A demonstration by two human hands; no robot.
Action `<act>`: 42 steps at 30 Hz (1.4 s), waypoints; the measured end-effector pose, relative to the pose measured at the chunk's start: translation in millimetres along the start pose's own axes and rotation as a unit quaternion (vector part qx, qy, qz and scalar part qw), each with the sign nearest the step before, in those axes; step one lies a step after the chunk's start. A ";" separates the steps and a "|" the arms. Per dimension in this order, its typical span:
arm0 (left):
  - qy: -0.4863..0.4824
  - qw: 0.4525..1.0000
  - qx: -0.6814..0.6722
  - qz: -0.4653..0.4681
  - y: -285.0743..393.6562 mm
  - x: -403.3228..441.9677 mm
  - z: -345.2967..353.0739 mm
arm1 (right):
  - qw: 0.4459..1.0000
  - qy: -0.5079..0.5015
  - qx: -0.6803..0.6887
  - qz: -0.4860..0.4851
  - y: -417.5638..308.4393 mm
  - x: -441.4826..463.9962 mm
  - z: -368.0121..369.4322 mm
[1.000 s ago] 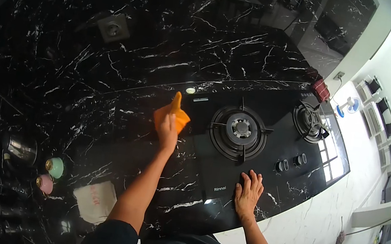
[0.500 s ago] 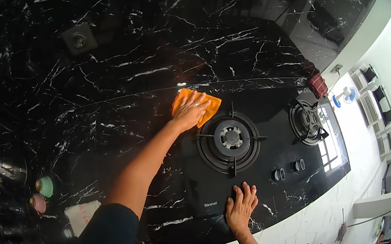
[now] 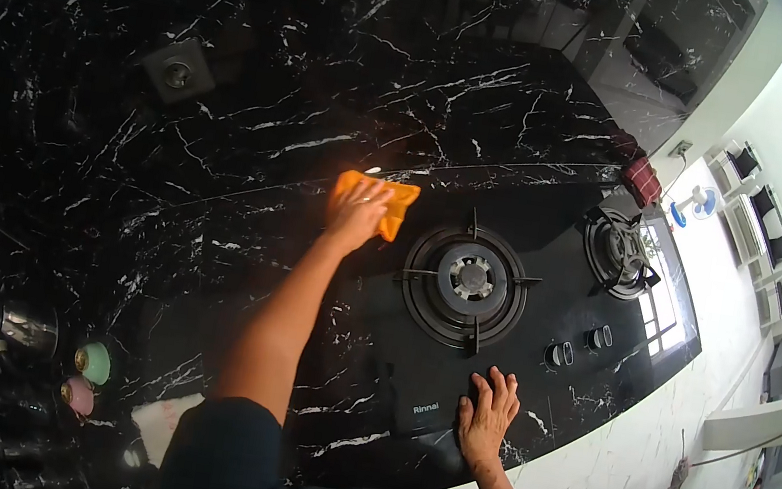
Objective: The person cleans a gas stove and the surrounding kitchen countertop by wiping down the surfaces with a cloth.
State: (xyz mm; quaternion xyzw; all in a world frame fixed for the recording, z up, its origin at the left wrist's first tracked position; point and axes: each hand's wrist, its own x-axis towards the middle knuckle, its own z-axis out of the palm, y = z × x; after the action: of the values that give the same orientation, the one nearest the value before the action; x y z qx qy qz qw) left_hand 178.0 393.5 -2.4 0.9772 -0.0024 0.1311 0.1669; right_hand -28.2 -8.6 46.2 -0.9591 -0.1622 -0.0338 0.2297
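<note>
An orange cleaning cloth (image 3: 400,208) lies against the black marbled surface at the back left of the gas hob (image 3: 566,220). My left hand (image 3: 354,219) presses down on this cloth, a ring on one finger, with its fingers slightly blurred. Right of that hand sits the large burner (image 3: 472,277) with its pan supports. My right hand (image 3: 485,426) rests palm down near the front edge of the hob, fingers apart and nothing in them. Two control knobs (image 3: 578,345) stand beyond its fingertips.
A smaller burner (image 3: 624,254) lies toward the right end, with a dark red checked cloth (image 3: 641,181) behind it. At the left are a green bowl (image 3: 93,362), a pink bowl (image 3: 78,395) and a pale cloth (image 3: 165,425). A wall socket (image 3: 178,73) is above.
My left hand and the orange cloth have slid left, away from the large burner. My right hand stays in place on the hob. The view has shifted slightly.
</note>
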 end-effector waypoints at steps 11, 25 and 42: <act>0.004 0.995 0.055 -0.084 44.6 -225.4 -62.9 | 1.000 0.017 -0.010 -0.015 -3.3 -1.8 0.6; 0.060 0.986 0.086 -0.131 -11.0 -98.1 -29.9 | 0.999 -0.006 -0.047 -0.021 0.5 -0.5 8.2; 0.074 0.995 -0.061 -0.020 71.6 -128.4 -19.8 | 0.999 0.011 -0.032 -0.020 2.3 -4.2 9.8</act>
State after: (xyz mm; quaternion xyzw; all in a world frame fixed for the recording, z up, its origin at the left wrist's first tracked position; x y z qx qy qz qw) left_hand 45.5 327.3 5.9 0.9525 0.0218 0.1996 0.2289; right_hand -31.6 -7.3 35.8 -0.9621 -0.1779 -0.0541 0.1997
